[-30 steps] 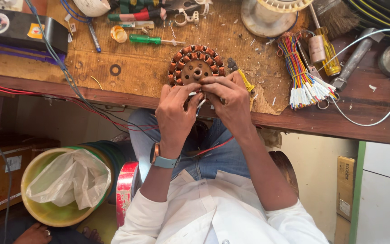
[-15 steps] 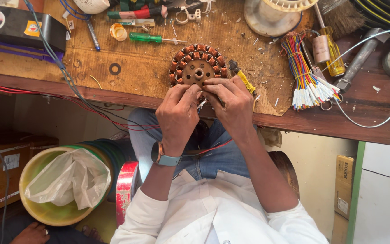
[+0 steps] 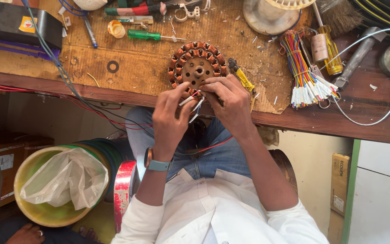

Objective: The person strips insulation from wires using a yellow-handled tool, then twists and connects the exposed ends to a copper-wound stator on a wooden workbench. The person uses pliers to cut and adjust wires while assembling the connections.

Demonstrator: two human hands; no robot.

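Observation:
A round motor stator (image 3: pixel 197 67) with several copper-wound coils lies on the wooden bench (image 3: pixel 141 68) near its front edge. Thin red and white lead wires (image 3: pixel 191 103) come off its near side. My left hand (image 3: pixel 170 118) pinches these wires from the left, a watch on its wrist. My right hand (image 3: pixel 227 105) holds the same wires from the right, fingertips touching the stator's near rim. Both hands meet just below the stator.
A bundle of coloured wires (image 3: pixel 304 74) lies right of the stator, a yellow-handled tool (image 3: pixel 243 81) beside it. A green screwdriver (image 3: pixel 147 35), a washer (image 3: pixel 113 67) and a wire spool (image 3: pixel 271 13) sit farther back. Below the bench stands a yellow bucket (image 3: pixel 46 212) with a plastic bag.
The view has shifted slightly. My hands stay at the stator's near edge, and the fingers have reworked their hold on the lead wires.

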